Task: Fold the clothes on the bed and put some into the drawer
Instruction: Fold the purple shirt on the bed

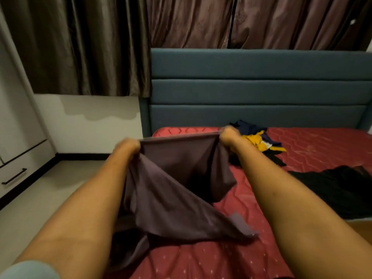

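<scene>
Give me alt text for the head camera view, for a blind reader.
A person's left hand and right hand grip the top edge of a purple-grey garment, holding it up over a red mattress. On the mattress lie a navy and yellow clothes pile and a black garment, before a blue headboard. White drawers stand at left.

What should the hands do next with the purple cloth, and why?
Probably lay the purple cloth flat on the red mattress. The left hand and right hand grip its top edge and hold it stretched in the air, while the rest hangs crumpled, so it likely needs smoothing before folding.
</scene>
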Demonstrator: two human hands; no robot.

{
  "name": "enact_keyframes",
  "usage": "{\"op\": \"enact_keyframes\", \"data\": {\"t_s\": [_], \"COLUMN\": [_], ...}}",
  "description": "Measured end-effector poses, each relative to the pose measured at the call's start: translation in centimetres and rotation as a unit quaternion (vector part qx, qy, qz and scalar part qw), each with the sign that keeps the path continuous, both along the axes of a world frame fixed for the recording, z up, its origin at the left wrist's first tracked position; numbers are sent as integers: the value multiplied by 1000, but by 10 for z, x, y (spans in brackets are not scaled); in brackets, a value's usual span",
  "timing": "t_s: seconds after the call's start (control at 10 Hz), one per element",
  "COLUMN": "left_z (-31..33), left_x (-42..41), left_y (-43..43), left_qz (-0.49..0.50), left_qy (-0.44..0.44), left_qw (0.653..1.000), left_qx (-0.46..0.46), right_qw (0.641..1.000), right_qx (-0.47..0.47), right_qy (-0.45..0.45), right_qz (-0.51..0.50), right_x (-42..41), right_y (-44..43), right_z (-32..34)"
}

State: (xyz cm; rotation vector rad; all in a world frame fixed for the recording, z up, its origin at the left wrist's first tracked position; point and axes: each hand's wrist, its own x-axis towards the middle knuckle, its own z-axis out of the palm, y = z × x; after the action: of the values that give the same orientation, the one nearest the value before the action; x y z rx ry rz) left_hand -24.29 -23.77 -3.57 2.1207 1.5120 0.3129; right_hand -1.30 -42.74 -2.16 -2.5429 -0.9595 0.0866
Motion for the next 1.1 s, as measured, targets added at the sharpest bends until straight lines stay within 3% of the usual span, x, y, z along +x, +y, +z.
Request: {"op": "enact_keyframes", "data": {"t_s": [0.1, 0.2, 0.3, 0.4, 0.5, 0.6, 0.7, 0.8, 0.9, 1.0, 1.1], "left_z": [80, 164, 163, 99, 47, -17, -63, -147, -198, -310, -337], "left_x": [37, 61, 61, 38, 11, -36, -58, -93, -119, -148, -139], "left_y": [0, -24, -20, -5, 8, 0, -14, -35, -34, 53, 81], "left_qz": [58, 46, 33, -28, -39, -34, -98, -208, -146, -132, -112], "left_qy": [-239, -465, -478, -278, -145, -84, 30, 217, 174, 165, 198], "left_qw": [958, 819, 807, 880, 893, 922, 940, 937, 974, 975, 970], "left_qx": [148, 334, 345, 384, 424, 377, 325, 177, 14, -71, -81], "right_qw": [909, 740, 760, 814, 846, 946, 974, 937, 910, 853, 861], "right_qx": [402, 659, 622, 547, 455, 143, -135, -338, -402, -502, -477], "right_qy": [8, -128, -189, -170, -198, -198, -90, 48, 77, 124, 156], "right_qz": [-106, -43, -4, -101, -196, -211, -160, -79, -68, -74, -78], "right_x": [19, 12, 17, 44, 46, 31, 21, -8, -19, -26, -25], "right_y": [0, -26, -41, -74, -105, -144, -159, -175, -190, -210, -213], "right_z": [87, 174, 166, 86, 21, -66, -112, -163, -188, -202, -198]}}
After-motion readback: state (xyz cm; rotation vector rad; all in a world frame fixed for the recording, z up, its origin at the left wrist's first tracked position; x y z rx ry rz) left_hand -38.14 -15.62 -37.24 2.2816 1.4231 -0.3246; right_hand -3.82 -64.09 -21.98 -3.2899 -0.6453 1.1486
